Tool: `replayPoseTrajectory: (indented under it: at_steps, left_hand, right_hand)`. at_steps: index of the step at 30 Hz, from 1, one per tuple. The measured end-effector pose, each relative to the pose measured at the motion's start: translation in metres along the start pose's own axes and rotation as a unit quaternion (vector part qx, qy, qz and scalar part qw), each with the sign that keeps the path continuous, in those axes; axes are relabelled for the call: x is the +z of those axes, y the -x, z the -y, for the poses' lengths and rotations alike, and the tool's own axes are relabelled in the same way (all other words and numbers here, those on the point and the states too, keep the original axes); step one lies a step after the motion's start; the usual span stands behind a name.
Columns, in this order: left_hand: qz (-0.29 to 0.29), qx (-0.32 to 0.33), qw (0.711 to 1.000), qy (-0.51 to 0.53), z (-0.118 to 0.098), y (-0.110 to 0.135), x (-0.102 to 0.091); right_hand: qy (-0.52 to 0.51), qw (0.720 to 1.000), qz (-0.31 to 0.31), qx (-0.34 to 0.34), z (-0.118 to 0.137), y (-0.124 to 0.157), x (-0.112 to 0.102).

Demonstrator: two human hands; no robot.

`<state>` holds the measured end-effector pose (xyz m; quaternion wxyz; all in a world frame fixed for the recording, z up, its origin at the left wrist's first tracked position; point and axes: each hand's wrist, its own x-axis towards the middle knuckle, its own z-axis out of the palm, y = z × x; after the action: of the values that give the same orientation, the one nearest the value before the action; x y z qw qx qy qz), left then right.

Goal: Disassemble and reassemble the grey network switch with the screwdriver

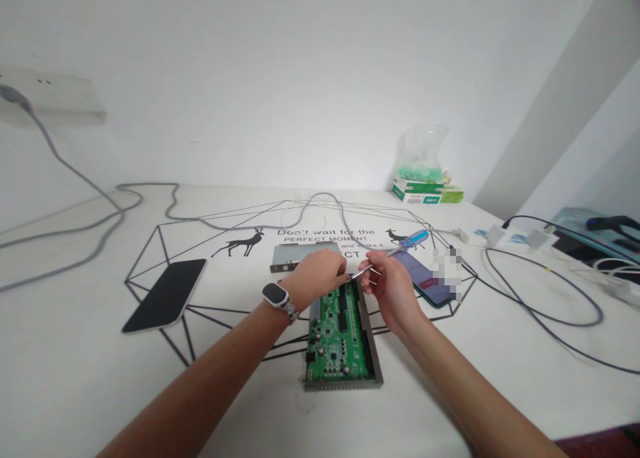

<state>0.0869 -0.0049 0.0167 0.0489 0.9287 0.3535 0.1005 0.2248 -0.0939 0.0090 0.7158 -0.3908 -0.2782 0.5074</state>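
A green circuit board (333,341) lies in a shallow metal case (373,351) on the white table. My right hand (393,288) pinches the shaft of a screwdriver (414,240), whose clear blue handle points up and to the right. The screwdriver's tip slants down to the left, close to the board's far end. Over that same end rests my left hand (320,271), fingers curled down near the tip; what they hold, if anything, is hidden. Just beyond my left hand is a flat metal cover (285,253), partly covered by the hand.
A dark tablet-like device (167,295) lies to the left, a phone (423,278) to the right. Grey cable (220,227) runs along the back. Boxes (417,188) with a plastic bag (423,151) stand at the wall. A power strip (505,237) and black cable (530,305) occupy the right.
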Motion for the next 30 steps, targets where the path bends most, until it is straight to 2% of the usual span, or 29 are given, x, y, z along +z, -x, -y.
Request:
replayPoseTrajectory:
  at_steps: [7, 13, 18, 24, 27, 30]
  left_hand:
    - [-0.059, -0.012, 0.998, 0.009, 0.001, 0.007, 0.009]
    - [-0.043, -0.06, 0.997, 0.03, 0.01, 0.023, 0.001]
    - [-0.05, -0.094, 0.994, 0.036, 0.018, 0.038, -0.001]
    - [-0.063, -0.105, 0.991, 0.05, 0.017, 0.047, -0.001]
    - [-0.077, -0.105, 0.99, 0.056, 0.02, 0.048, -0.001]
    - [-0.081, -0.104, 0.987, 0.086, 0.025, 0.049, -0.002]
  right_hand:
    - [0.013, 1.0, 0.013, 0.003, 0.001, 0.002, 0.001]
    - [0.065, 0.997, 0.026, 0.027, 0.0, 0.003, 0.002]
    - [0.148, 0.985, 0.076, -0.037, -0.003, 0.005, 0.003]
    - [0.255, 0.951, 0.128, -0.12, -0.008, -0.005, 0.0]
    - [0.296, 0.932, 0.15, -0.149, -0.006, -0.016, 0.008]
    - [0.328, 0.906, 0.184, -0.194, 0.0, -0.028, 0.026]
